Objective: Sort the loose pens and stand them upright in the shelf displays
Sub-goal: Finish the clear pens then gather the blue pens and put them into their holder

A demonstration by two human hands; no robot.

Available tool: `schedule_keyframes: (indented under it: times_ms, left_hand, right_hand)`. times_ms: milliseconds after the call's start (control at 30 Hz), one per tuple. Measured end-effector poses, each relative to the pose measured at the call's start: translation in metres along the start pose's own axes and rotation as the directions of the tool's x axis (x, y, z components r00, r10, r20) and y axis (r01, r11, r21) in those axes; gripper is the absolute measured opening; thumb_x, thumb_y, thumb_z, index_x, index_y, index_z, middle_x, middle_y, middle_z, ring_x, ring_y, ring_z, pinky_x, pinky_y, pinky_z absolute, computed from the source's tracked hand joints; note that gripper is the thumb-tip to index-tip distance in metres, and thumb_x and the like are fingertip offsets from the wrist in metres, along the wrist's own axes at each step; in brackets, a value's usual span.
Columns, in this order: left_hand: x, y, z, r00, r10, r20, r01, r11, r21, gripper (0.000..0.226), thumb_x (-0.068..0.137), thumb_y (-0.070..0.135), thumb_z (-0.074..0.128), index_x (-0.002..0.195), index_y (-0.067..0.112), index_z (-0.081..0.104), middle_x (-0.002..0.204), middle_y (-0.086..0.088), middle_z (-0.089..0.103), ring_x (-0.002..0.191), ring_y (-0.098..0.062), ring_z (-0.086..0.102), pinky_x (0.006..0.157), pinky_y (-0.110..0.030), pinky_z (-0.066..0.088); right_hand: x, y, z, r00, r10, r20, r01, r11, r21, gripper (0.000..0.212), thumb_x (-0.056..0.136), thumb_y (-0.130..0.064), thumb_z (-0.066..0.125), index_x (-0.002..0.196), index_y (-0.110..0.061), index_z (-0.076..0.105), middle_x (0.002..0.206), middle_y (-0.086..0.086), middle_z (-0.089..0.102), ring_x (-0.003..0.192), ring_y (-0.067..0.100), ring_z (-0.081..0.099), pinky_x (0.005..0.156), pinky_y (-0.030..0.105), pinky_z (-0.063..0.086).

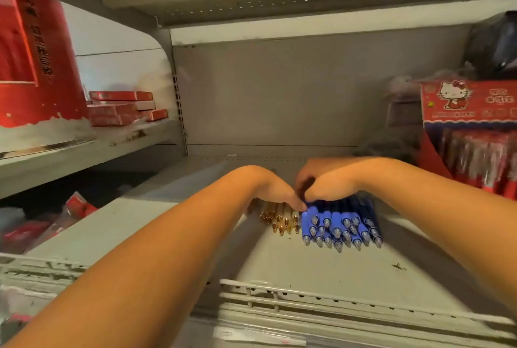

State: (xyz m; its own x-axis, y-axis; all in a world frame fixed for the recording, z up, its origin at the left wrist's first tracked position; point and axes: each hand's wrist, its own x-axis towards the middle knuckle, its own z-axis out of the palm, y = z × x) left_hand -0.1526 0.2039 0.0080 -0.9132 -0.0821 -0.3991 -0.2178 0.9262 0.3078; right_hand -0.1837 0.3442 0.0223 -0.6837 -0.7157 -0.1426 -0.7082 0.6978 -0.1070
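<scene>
Forearms (pixel 145 263) (pixel 453 207), hands (pixel 275 189) (pixel 324 182) atop gold pens (pixel 282 221), blue pens (pixel 335 224)

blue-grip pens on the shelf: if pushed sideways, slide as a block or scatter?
Likely scatter: the blue-grip pens lie loose, stacked in layers, so upper ones may roll off. Round barrels on the smooth shelf probably roll easily.

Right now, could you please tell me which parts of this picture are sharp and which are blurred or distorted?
Head view: the blue pens are fairly sharp; the red pen display at right and the red box at left are smeared; the wide lens bows the shelf edges; the light is dim and warm.
</scene>
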Motion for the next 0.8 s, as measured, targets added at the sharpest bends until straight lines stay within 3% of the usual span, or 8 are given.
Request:
schedule_keyframes:
  times_ms: [67, 133, 233, 400, 533, 633, 700, 800]
  left_hand:
    - [0.007, -0.004, -0.003, 0.999, 0.004, 0.033, -0.003, 0.999, -0.032, 0.033, 0.087, 0.051, 0.064, 0.081, 0.020, 0.058, 0.076, 0.000, 0.056, 0.064, -0.019, 0.052, 0.064, -0.028, 0.046]
    - [0.013, -0.007, -0.005, 0.998, 0.019, 0.067, -0.014, 0.998, -0.064, 0.029, 0.085, 0.045, 0.066, 0.074, 0.021, 0.056, 0.057, 0.004, 0.052, 0.045, -0.014, 0.045, 0.051, -0.022, 0.039]
    - [0.012, -0.006, -0.006, 0.989, 0.060, 0.133, -0.052, 0.996, -0.066, 0.031, 0.089, 0.032, 0.058, 0.062, 0.022, 0.046, 0.039, 0.008, 0.039, 0.029, -0.011, 0.031, 0.039, -0.015, 0.030]
    - [0.010, -0.004, 0.001, 0.978, 0.177, 0.113, -0.169, 0.983, -0.077, 0.030, 0.094, 0.019, 0.047, 0.065, 0.016, 0.043, 0.041, 0.003, 0.041, 0.025, -0.010, 0.034, 0.034, -0.010, 0.030]
    - [0.011, -0.010, 0.000, 0.977, 0.204, 0.056, -0.199, 0.976, -0.089, 0.026, 0.094, 0.020, 0.045, 0.069, 0.014, 0.049, 0.056, -0.002, 0.048, 0.039, -0.013, 0.042, 0.042, -0.016, 0.036]
    - [0.005, -0.012, -0.001, 0.974, 0.217, 0.066, -0.211, 0.974, -0.084, 0.031, 0.097, 0.016, 0.041, 0.069, 0.012, 0.054, 0.043, 0.000, 0.055, 0.032, -0.011, 0.048, 0.038, -0.014, 0.040]
    - [0.001, -0.011, -0.001, 0.967, 0.249, 0.058, -0.245, 0.967, -0.077, 0.035, 0.100, 0.013, 0.038, 0.068, 0.014, 0.051, 0.035, 0.003, 0.051, 0.024, -0.005, 0.045, 0.030, -0.009, 0.033]
    - [0.001, -0.010, 0.000, 0.973, 0.229, 0.026, -0.227, 0.972, -0.067, 0.035, 0.101, 0.019, 0.042, 0.067, 0.013, 0.050, 0.039, 0.001, 0.049, 0.021, -0.005, 0.041, 0.029, -0.008, 0.031]
  right_hand:
    - [0.000, -0.002, 0.002, 0.999, 0.032, 0.001, -0.032, 0.999, 0.011, 0.018, 0.095, -0.027, 0.055, 0.108, -0.027, 0.068, 0.087, -0.015, 0.064, 0.078, 0.004, 0.059, 0.064, 0.019, 0.044]
    - [0.001, -0.007, 0.004, 0.997, 0.077, 0.012, -0.077, 0.997, 0.017, 0.022, 0.096, -0.030, 0.054, 0.115, -0.026, 0.065, 0.093, -0.011, 0.065, 0.083, 0.008, 0.061, 0.070, 0.021, 0.049]
    - [0.004, -0.016, 0.005, 0.993, 0.121, 0.013, -0.121, 0.992, 0.021, 0.026, 0.094, -0.026, 0.058, 0.120, -0.025, 0.060, 0.093, -0.007, 0.065, 0.080, 0.010, 0.061, 0.067, 0.022, 0.050]
    - [0.008, -0.020, 0.010, 0.980, 0.196, -0.019, -0.195, 0.979, 0.063, 0.032, 0.089, -0.013, 0.058, 0.117, -0.028, 0.056, 0.096, -0.006, 0.064, 0.086, 0.013, 0.061, 0.073, 0.028, 0.054]
    - [0.008, -0.015, 0.015, 0.977, 0.199, -0.069, -0.194, 0.978, 0.078, 0.026, 0.088, -0.011, 0.057, 0.107, -0.027, 0.060, 0.094, -0.007, 0.065, 0.086, 0.013, 0.060, 0.073, 0.030, 0.051]
    - [0.009, -0.009, 0.019, 0.979, 0.199, -0.032, -0.196, 0.977, 0.079, 0.018, 0.088, -0.014, 0.056, 0.099, -0.025, 0.064, 0.091, -0.003, 0.067, 0.085, 0.018, 0.061, 0.076, 0.037, 0.051]
    - [0.009, -0.005, 0.020, 0.982, 0.188, -0.030, -0.185, 0.979, 0.084, 0.012, 0.089, -0.020, 0.056, 0.092, -0.026, 0.066, 0.085, -0.007, 0.066, 0.078, 0.013, 0.059, 0.068, 0.030, 0.047]
    - [0.009, 0.000, 0.022, 0.982, 0.181, -0.057, -0.174, 0.979, 0.102, 0.008, 0.090, -0.033, 0.056, 0.095, -0.032, 0.063, 0.087, -0.010, 0.065, 0.079, 0.011, 0.059, 0.066, 0.027, 0.045]
